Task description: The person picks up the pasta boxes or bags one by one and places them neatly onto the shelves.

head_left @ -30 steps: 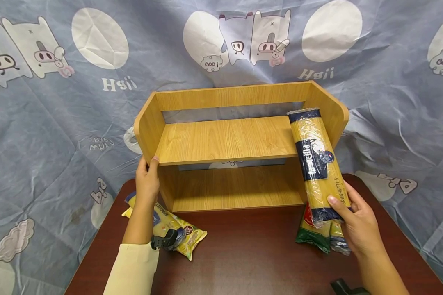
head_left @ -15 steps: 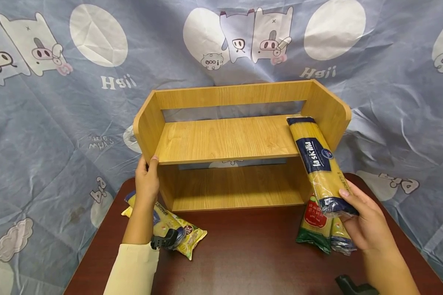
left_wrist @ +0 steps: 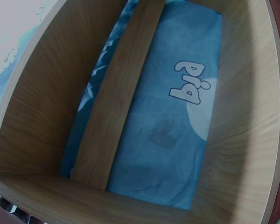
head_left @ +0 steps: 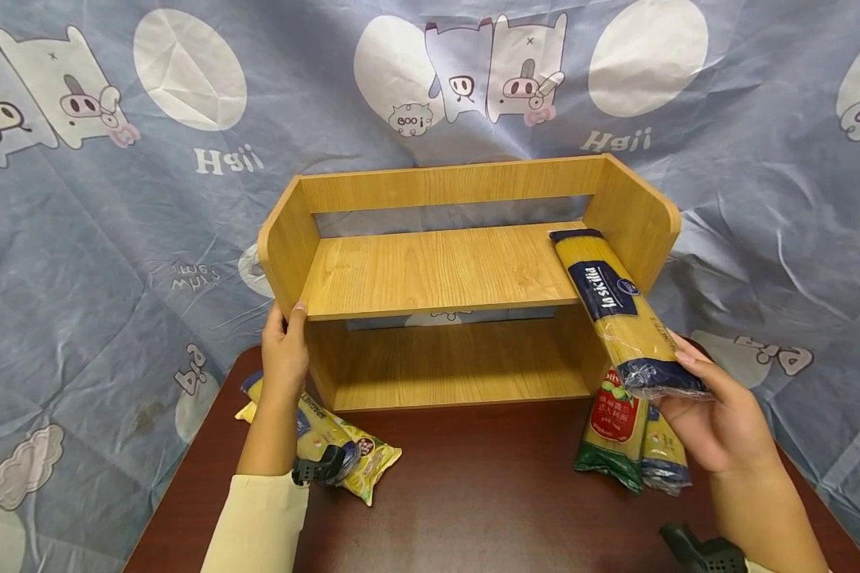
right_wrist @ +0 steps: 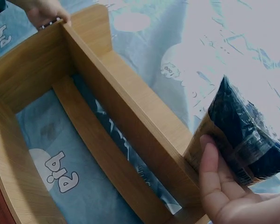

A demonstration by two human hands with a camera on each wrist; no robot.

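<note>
A two-tier wooden shelf (head_left: 430, 270) stands on the table. My left hand (head_left: 287, 350) grips its left side panel where the upper board's front edge meets it; that hand also shows at the top of the right wrist view. My right hand (head_left: 720, 418) holds the near end of a spaghetti pack (head_left: 609, 298), thumb on top and fingers beneath. The pack is yellow with dark blue ends and a dark blue label. Its far end lies over the right of the upper board, beside the right panel, and the near end sticks out past the front edge.
Right of the shelf's front lie a green-ended pasta pack (head_left: 612, 430) with a red label and another yellow pack (head_left: 665, 458). Several yellow packs (head_left: 361, 458) lie at the left, partly behind my left forearm. A patterned grey-blue cloth (head_left: 416, 87) hangs behind the reddish-brown table (head_left: 473, 493).
The spaghetti pack has tipped flatter and moved in over the upper board, its near end swinging right and up with my right hand. My left hand keeps its grip on the shelf.
</note>
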